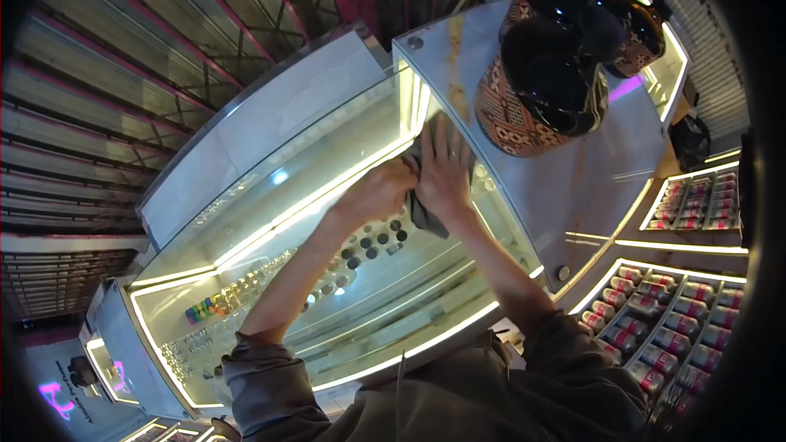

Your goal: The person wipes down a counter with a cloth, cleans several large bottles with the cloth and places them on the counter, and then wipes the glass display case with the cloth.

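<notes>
Both arms reach over a lit glass display case [270, 188]. My right hand [444, 176] lies flat near the case's right end, fingers stretched out, pressing on a dark grey cloth [427, 219]. Beside it, my left hand [381, 190] is closed, its fingers curled at the cloth's edge and apparently pinching it. Part of the cloth is hidden under the right hand. Below the glass, rows of small bottles with dark caps [377, 241] show near my left forearm, and gold and coloured ones [221, 303] stand farther left.
Patterned containers with glossy black tops [536, 90] stand on the white counter [540, 196] to the right. Lit shelves of pink-labelled cans or bottles [655, 319] are at the lower right. A metal shutter with pink bars [164, 41] rises behind the case.
</notes>
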A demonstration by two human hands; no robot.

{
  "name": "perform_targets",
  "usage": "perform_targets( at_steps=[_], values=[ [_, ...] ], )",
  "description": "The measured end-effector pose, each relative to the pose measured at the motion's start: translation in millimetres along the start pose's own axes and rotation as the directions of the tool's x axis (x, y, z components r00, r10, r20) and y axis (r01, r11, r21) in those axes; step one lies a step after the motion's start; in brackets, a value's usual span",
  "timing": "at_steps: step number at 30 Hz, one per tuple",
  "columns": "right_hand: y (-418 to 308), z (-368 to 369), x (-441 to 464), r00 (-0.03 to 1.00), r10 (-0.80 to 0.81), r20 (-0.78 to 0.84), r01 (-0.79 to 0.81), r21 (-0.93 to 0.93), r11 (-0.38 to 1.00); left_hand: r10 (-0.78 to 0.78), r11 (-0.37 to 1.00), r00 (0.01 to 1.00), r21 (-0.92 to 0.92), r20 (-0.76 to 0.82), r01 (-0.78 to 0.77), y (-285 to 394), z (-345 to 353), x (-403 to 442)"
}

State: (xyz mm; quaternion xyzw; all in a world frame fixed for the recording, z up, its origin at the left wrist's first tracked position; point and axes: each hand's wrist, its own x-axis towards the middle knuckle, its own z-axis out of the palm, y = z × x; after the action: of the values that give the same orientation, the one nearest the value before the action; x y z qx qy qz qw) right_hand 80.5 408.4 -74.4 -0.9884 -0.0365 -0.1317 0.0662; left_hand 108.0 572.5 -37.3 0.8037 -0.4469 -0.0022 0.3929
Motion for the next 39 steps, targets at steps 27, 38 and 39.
perform_targets(
  at_steps=[27,38,39],
  values=[
    [-337,35,51,0.748,-0.654,-0.114,0.662,0.062,0.747,-0.178,0.943,0.936,0.218,-0.304,0.25,-37,-185,-294],
    [-629,44,-22,0.498,-0.847,-0.185,0.856,0.259,0.447,-0.448,0.75,0.735,0.232,-0.51,0.619,12,-295,-545],
    [-654,46,-30,0.483,-0.854,-0.194,0.864,0.266,0.428,-0.495,0.709,0.688,0.211,-0.53,0.673,15,-302,-566]
  ],
)
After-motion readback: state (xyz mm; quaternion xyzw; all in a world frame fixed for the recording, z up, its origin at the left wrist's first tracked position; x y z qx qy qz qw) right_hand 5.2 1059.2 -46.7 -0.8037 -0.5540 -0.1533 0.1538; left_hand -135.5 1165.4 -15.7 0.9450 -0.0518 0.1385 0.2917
